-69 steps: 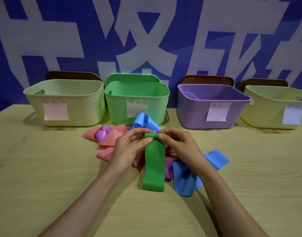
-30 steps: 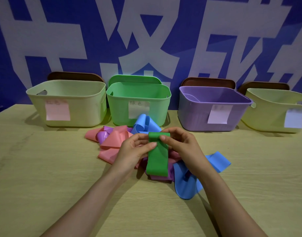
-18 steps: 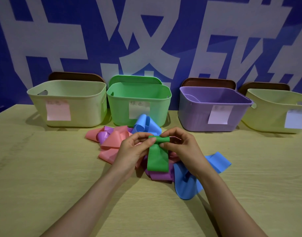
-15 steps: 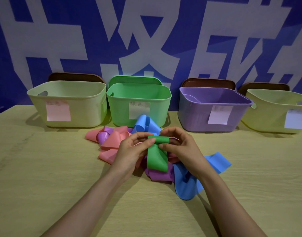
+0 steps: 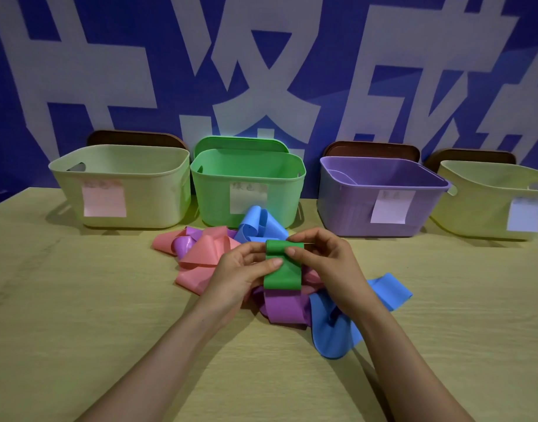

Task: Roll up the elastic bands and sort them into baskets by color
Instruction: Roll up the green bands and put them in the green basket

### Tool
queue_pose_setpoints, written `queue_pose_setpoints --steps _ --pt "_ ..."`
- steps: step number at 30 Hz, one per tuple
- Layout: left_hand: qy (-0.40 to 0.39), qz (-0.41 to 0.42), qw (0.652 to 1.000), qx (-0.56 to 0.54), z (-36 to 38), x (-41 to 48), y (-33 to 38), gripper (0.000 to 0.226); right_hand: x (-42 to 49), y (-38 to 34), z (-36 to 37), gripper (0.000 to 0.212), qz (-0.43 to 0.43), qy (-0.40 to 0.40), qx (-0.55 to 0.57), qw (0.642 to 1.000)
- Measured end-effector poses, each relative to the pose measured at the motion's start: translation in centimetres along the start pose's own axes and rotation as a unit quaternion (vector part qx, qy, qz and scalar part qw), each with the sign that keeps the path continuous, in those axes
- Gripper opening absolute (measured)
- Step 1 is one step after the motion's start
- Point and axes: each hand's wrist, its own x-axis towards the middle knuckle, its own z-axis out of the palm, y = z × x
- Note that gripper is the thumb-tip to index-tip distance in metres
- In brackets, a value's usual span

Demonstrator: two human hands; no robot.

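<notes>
Left hand [image 5: 240, 272] and right hand [image 5: 328, 263] — forearms converging — pinch the green band [image 5: 283, 274]

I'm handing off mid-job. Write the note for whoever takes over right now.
Hands: left hand and right hand each pinch the rolled top end of the green band; its unrolled tail hangs over the pile.
Pile on the table, in front of the green basket: pink bands, purple bands and blue bands, all loose.
Done: green band partly rolled. No band shows in any basket; their floors are hidden.
Left: finish this roll, drop it in the green basket, then roll and sort the rest.
</notes>
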Motion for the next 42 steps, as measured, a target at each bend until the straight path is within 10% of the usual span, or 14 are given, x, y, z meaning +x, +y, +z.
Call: queue_pose_setpoints --steps 42 --pt "0.021 0.025 0.999 -0.037 -0.67 0.56 0.03 0.023 0.01 0.07 -0.09 0.022 0.052 -0.038 0.005 0.998"
